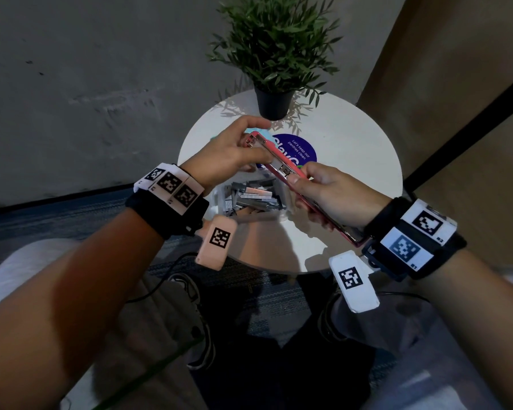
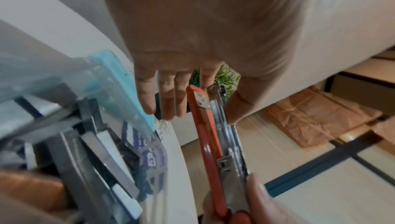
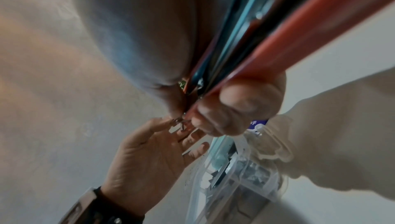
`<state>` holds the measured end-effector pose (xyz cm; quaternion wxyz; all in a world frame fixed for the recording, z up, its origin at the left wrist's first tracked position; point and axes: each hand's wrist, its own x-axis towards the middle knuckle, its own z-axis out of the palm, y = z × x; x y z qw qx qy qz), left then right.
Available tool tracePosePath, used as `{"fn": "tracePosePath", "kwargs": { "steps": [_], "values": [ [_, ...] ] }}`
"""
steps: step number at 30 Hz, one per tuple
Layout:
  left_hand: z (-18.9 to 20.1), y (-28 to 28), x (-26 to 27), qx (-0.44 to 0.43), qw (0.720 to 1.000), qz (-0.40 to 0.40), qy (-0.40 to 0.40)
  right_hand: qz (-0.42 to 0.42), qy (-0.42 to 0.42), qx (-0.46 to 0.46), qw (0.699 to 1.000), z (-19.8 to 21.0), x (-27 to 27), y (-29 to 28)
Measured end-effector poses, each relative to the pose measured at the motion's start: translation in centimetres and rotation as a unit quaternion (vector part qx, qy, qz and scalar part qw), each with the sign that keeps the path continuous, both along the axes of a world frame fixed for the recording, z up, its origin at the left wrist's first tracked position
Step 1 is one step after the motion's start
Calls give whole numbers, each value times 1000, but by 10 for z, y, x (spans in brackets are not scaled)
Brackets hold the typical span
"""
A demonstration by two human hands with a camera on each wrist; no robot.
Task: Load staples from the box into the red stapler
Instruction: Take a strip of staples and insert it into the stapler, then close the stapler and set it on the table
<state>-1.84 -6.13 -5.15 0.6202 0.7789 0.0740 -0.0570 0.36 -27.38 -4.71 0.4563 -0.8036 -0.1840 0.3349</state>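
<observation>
We hold the red stapler (image 1: 282, 170) above the box (image 1: 252, 196) of staples at the centre of the head view, so a strip is close to reach. Our right hand (image 1: 335, 196) grips its rear, keeping the opened metal channel facing up. Our left hand (image 1: 234, 152) pinches the front tip with loosely spread fingers, probably steadying it. The tabletop (image 1: 353, 149) carries the box.

Opened red stapler (image 1: 282, 167) above staple box (image 1: 249, 196)
</observation>
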Motion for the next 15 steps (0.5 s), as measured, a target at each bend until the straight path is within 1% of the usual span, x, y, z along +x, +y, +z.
{"fn": "tracePosePath", "kwargs": {
  "steps": [2, 6, 11, 15],
  "values": [
    [-1, -2, -1, -45, 999, -12, 20, 4, -2, 2, 1000, -1, 0, 0],
    [3, 0, 1, -113, 993, 8, 38, 5, 16, 5, 1000, -2, 3, -4],
    [2, 1, -1, -146, 989, 4, 34, 24, 52, 12, 998, -1, 11, -9],
    [5, 0, -2, -166, 986, -2, 19, 16, 49, 14, 999, 4, 20, -18]
  ]
}}
